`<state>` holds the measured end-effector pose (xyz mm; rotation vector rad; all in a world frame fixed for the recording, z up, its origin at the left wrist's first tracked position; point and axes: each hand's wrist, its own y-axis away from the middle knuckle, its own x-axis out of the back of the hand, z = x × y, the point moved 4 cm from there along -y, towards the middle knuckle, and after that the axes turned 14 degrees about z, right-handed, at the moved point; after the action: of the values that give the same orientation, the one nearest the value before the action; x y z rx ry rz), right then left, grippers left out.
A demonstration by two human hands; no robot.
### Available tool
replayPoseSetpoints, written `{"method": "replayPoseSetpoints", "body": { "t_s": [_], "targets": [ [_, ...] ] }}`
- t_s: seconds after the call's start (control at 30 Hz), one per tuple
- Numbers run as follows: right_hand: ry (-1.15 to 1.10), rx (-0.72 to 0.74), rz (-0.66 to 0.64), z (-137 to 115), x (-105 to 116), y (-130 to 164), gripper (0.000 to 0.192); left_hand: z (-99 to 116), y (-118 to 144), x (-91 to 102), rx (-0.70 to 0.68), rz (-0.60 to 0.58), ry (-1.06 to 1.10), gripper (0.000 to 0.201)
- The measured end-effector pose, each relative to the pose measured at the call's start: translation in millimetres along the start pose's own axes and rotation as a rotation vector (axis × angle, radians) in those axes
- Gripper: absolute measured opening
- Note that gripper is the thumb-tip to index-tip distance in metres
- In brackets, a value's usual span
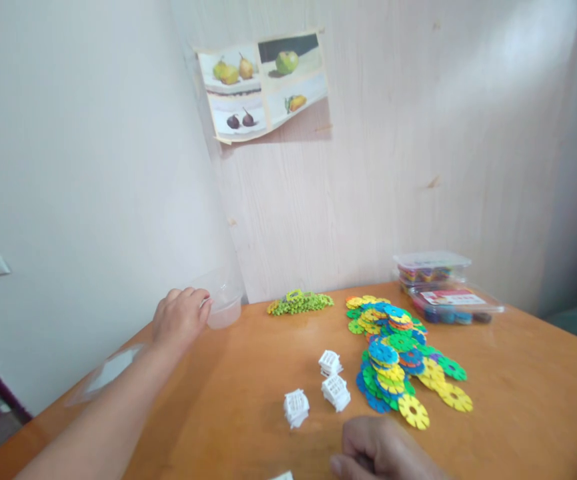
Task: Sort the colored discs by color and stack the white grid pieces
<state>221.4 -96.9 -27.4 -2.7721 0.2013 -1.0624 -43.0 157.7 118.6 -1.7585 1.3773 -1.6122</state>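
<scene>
At the table's far left, my left hand has its fingers curled at the rim of a clear plastic tub. My right hand is closed low in the view, near the front of the table; whatever its fingers may hold is hidden. Beyond it stand three small white stacks of printed paper-like pieces, one left, one in the middle and one behind. To their right spreads a heap of coloured notched plastic discs. A white corner of something shows at the bottom edge.
A pile of small green pieces lies by the wall. Clear lidded boxes with coloured contents, one in front and one behind, sit at back right. A flat clear bag lies at the table's left edge, partly behind my left forearm.
</scene>
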Motion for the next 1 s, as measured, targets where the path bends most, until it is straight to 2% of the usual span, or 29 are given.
{"method": "replayPoseSetpoints", "body": {
  "t_s": [0.1, 0.2, 0.3, 0.4, 0.5, 0.63, 0.73, 0.8, 0.9, 1.0],
  "targets": [
    [0.038, 0.002, 0.021, -4.3, 0.5, 0.3, 0.03, 11.6, 29.0, 27.7, -0.031, 0.003, 0.042, 0.035],
    [0.073, 0.015, 0.058, -6.6, 1.7, 3.2, 0.028, 27.3, 61.9, 46.5, -0.07, -0.096, 0.157, 0.032],
    [0.09, 0.044, 0.078, -6.9, 2.3, 5.5, 0.03, 42.6, 92.7, 61.7, -0.004, -0.224, 0.236, 0.031],
    [0.088, 0.065, 0.083, -6.2, 2.1, 6.2, 0.031, 59.4, 117.2, 74.1, 0.128, -0.353, 0.337, 0.027],
    [0.082, 0.103, 0.091, -7.1, 2.1, 6.5, 0.031, 78.0, 130.3, 87.1, 0.191, -0.36, 0.382, 0.024],
    [0.085, 0.135, 0.096, -7.5, 2.6, 6.2, 0.032, 93.5, 131.0, 99.9, 0.216, -0.332, 0.436, 0.017],
    [0.076, 0.142, 0.088, -5.7, 2.3, 5.0, 0.034, 79.7, 122.6, 102.8, 0.377, -0.268, 0.599, 0.032],
    [0.068, 0.148, 0.087, -3.9, 1.9, 3.9, 0.034, 58.9, 118.8, 98.8, 0.505, -0.223, 0.677, 0.036],
    [0.066, 0.169, 0.097, -1.7, 0.8, 2.3, 0.034, 22.8, 125.1, 87.6, 0.72, -0.122, 0.675, 0.037],
    [0.056, 0.195, 0.098, -0.8, -0.5, 1.0, 0.033, 6.1, 146.3, 72.4, 0.923, -0.186, 0.733, 0.033]
  ]
}}
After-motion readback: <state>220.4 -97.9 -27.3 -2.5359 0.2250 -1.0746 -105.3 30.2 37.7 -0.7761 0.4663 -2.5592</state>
